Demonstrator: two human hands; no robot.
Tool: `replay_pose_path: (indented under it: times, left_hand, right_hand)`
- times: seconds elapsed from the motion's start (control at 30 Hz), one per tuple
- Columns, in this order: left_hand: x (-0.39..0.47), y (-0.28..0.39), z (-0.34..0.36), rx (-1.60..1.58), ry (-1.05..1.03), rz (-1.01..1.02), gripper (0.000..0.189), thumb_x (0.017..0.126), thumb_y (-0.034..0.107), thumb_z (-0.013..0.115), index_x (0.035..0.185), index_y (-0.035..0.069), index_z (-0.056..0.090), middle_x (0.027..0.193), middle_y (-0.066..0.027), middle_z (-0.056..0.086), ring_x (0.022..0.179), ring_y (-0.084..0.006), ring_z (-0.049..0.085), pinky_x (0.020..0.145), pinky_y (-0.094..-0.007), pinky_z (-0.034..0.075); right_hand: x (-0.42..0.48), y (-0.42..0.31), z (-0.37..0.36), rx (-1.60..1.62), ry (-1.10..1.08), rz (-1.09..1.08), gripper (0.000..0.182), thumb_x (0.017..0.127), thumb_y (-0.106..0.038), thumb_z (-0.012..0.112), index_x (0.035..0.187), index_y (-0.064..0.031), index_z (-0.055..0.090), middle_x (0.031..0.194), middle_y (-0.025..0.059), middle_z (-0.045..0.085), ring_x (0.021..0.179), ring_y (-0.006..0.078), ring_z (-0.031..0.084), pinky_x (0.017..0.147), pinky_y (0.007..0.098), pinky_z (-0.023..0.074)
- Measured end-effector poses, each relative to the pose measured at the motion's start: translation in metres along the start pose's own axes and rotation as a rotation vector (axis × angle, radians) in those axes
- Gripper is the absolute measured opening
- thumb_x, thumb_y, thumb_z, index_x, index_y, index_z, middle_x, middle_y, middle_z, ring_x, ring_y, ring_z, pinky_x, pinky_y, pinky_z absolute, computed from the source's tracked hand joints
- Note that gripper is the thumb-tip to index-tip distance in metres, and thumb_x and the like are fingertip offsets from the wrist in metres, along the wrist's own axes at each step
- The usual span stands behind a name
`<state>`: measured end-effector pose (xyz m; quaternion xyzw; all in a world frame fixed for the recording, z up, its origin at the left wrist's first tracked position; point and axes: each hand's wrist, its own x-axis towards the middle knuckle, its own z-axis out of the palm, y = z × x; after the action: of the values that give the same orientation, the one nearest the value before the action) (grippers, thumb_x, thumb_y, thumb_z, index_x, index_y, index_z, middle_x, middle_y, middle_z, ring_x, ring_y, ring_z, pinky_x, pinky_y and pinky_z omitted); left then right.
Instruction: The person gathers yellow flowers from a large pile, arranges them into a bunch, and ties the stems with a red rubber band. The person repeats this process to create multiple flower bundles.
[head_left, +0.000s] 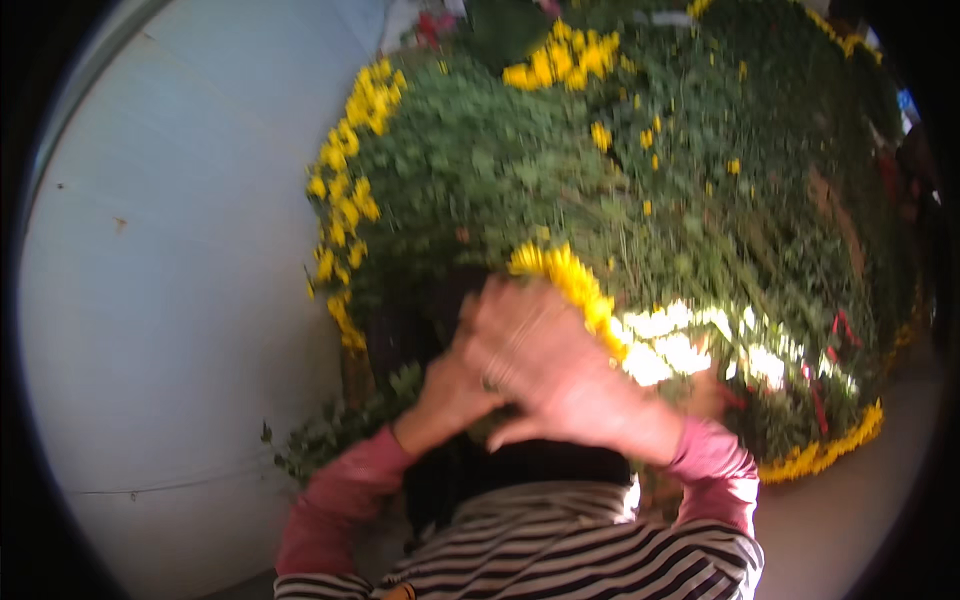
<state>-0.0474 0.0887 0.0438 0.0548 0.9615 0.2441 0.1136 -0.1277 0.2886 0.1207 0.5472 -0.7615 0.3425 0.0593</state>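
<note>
Both my hands meet just in front of my waist, blurred by motion. My right hand (559, 367) lies over my left hand (465, 382) and hides most of its fingers. Right beside my right hand is a bunch of yellow flowers (577, 289), apparently chrysanthemums; whether I grip it cannot be told. Beyond the hands spreads a large heap of green leafy stems (480, 157). Some leafy stems (322, 439) stick out to the left, under my left forearm.
A pale wall or panel (172, 225) runs along the left. Yellow flower heads (341, 202) edge the heap there, with more yellow blooms (566, 56) at its far side. Red strips (819, 405) and a brightly sunlit patch (667, 352) lie at the right.
</note>
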Motion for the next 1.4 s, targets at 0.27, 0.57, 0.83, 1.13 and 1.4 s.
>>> replay_pose_path:
  times: [0.27,0.57,0.83,1.13,1.4]
  left_hand:
    - [-0.055,0.034,-0.065,0.252,0.282,-0.041,0.088,0.057,0.037,0.081,0.129,0.001,0.045,0.126,-0.0167,0.048,0.118,-0.0352,0.042,0.101,-0.0497,0.028]
    - [-0.04,-0.034,-0.008,0.138,0.381,-0.243,0.031,0.068,0.031,0.074,0.078,0.008,0.056,0.078,-0.0161,0.065,0.07,-0.0359,0.063,0.062,-0.0447,0.049]
    - [-0.033,-0.048,-0.039,-0.241,0.642,-0.218,0.043,0.065,0.032,0.077,0.099,0.009,0.064,0.082,-0.0165,0.067,0.077,-0.0379,0.064,0.064,-0.0434,0.05]
    - [-0.028,-0.016,-0.047,-0.24,0.562,-0.032,0.062,0.06,0.024,0.084,0.112,0.004,0.057,0.085,-0.0146,0.066,0.08,-0.0363,0.064,0.074,-0.0384,0.051]
    - [-0.021,-0.063,-0.045,-0.911,0.302,-0.23,0.026,0.072,0.007,0.075,0.095,-0.002,0.066,0.091,-0.0034,0.067,0.081,-0.0137,0.061,0.075,-0.0286,0.048]
  right_hand:
    - [0.004,0.019,0.063,-0.297,-0.236,-0.022,0.085,0.065,-0.056,0.068,0.127,-0.002,0.047,0.111,0.0111,0.054,0.104,0.0259,0.051,0.103,0.0475,0.0301]
    - [0.018,0.018,0.069,-0.334,-0.079,-0.077,0.062,0.074,-0.049,0.065,0.117,-0.0053,0.055,0.112,0.0096,0.055,0.108,0.026,0.051,0.105,0.0469,0.0301]
    - [0.011,-0.02,0.09,0.563,0.059,0.317,0.041,0.078,-0.025,0.075,0.106,-0.0006,0.058,0.105,0.0122,0.06,0.09,0.03,0.061,0.079,0.0368,0.0492]
    - [0.05,0.001,0.154,1.823,0.425,0.761,0.033,0.081,-0.023,0.074,0.105,-0.0031,0.063,0.096,0.001,0.062,0.085,0.0107,0.057,0.074,0.0272,0.0491]
    - [0.044,0.005,0.149,0.842,0.124,0.538,0.035,0.087,-0.026,0.065,0.107,0.0017,0.057,0.098,0.0139,0.062,0.092,0.0275,0.059,0.077,0.0376,0.0482]
